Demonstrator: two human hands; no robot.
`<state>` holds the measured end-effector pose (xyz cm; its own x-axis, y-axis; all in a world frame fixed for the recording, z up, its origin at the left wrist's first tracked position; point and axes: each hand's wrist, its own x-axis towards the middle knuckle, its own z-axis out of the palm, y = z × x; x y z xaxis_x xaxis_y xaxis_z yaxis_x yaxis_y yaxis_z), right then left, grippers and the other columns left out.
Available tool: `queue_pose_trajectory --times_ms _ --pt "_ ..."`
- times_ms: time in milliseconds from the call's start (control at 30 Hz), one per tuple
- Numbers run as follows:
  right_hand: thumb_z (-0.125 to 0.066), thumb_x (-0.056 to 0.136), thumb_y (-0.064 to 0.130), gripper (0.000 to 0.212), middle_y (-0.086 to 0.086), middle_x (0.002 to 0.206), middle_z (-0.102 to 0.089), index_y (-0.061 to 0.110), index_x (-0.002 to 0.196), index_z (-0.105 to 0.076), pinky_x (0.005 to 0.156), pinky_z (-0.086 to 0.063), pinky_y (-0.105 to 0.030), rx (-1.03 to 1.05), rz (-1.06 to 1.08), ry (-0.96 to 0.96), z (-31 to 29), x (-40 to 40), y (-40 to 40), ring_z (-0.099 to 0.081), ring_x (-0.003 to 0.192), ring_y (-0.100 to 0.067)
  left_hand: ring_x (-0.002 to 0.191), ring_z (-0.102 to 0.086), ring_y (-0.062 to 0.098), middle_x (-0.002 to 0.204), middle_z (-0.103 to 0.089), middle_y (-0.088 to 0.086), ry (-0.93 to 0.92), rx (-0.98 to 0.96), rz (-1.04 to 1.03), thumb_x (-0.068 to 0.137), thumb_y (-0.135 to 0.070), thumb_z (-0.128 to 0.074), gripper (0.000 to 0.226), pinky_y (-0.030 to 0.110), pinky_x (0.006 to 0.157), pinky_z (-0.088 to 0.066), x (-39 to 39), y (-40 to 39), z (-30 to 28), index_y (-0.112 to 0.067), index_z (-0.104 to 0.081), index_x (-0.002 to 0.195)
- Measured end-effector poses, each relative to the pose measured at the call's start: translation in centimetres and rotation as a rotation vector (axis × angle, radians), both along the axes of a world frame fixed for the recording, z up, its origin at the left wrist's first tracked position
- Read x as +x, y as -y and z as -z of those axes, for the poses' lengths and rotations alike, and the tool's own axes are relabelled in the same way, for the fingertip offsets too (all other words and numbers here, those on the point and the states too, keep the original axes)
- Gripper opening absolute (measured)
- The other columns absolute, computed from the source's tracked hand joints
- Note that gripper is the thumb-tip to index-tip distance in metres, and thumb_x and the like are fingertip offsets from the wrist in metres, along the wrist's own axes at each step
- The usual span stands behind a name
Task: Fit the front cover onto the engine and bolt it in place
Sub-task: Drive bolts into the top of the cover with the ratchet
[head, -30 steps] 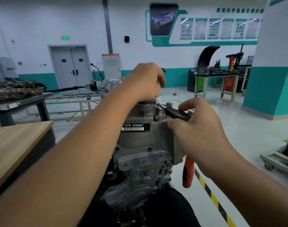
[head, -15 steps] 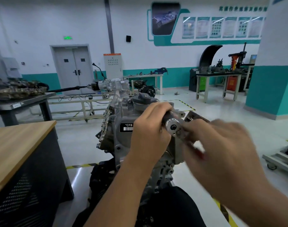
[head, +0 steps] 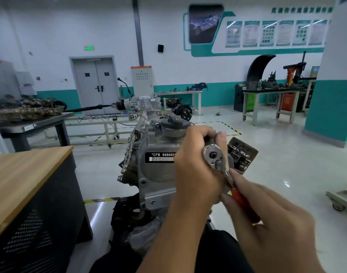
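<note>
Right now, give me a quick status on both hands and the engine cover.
Left hand steadies ratchet head against front cover. Right hand grips red ratchet handle. Nothing blocking; bolt itself hidden.

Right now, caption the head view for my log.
Left hand steadies the ratchet head against the engine's front cover; right hand grips its red handle.

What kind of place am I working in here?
Most likely an automotive training workshop: an engine sits on a stand, workbenches carry car parts, and instructional posters line the wall.
</note>
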<state>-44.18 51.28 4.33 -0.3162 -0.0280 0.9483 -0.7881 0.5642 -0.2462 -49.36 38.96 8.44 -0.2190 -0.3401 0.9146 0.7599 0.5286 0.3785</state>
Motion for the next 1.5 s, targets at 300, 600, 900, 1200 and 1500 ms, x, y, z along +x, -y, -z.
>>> queue_pose_trajectory --times_ms 300,600,900,1200,1500 --pt "-0.069 0.094 0.019 0.023 -0.006 0.102 -0.076 0.01 0.114 -0.077 0.103 -0.045 -0.058 -0.006 0.251 -0.083 -3.4 -1.8 -1.7 -0.071 0.1 -0.027 0.053 -0.045 0.009 0.062 -0.044 -0.011 0.059 -0.058 0.116 0.099 -0.043 -0.059 0.038 0.027 0.048 -0.039 -0.6 -0.1 -2.8 -0.019 -0.044 0.075" --pt "-0.061 0.099 0.031 0.023 0.01 0.13 -0.065 0.033 0.12 -0.071 0.107 -0.042 -0.053 -0.056 0.245 -0.062 -4.2 -4.2 -4.3 -0.06 0.12 -0.032 0.056 -0.051 0.03 0.062 -0.049 0.008 0.114 -0.249 0.2 0.099 -0.024 -0.066 0.042 0.047 0.05 -0.041 -1.5 0.7 -0.7 -0.005 -0.044 0.068" --pt "-0.067 0.076 0.018 0.013 0.002 0.071 -0.072 0.016 0.078 -0.079 0.066 -0.05 -0.027 -0.015 0.098 0.135 -0.1 -1.6 -1.7 -0.058 0.073 -0.015 0.066 -0.043 0.024 0.073 -0.044 0.003 0.163 -0.275 0.121 0.097 -0.023 -0.067 0.038 0.043 0.058 -0.04 -1.9 0.1 0.1 -0.009 -0.045 0.07" --pt "-0.065 0.087 0.039 0.013 0.012 0.063 -0.069 0.033 0.096 -0.072 0.06 -0.054 -0.023 -0.094 -0.029 0.234 -1.2 0.8 0.6 -0.067 0.057 -0.005 0.063 -0.043 0.018 0.067 -0.04 -0.006 0.245 -0.243 0.182 0.096 -0.031 -0.062 0.037 0.036 0.058 -0.043 -1.9 0.7 -2.2 -0.015 -0.04 0.071" --pt "-0.061 0.087 0.018 0.029 0.004 0.109 -0.071 0.025 0.113 -0.071 0.111 -0.041 -0.056 -0.089 0.201 0.052 -4.1 -1.8 -1.3 -0.065 0.106 -0.022 0.067 -0.038 0.019 0.072 -0.034 -0.01 0.251 -0.277 0.196 0.097 -0.032 -0.059 0.036 0.04 0.063 -0.042 -2.9 1.8 -1.3 -0.031 -0.035 0.07"
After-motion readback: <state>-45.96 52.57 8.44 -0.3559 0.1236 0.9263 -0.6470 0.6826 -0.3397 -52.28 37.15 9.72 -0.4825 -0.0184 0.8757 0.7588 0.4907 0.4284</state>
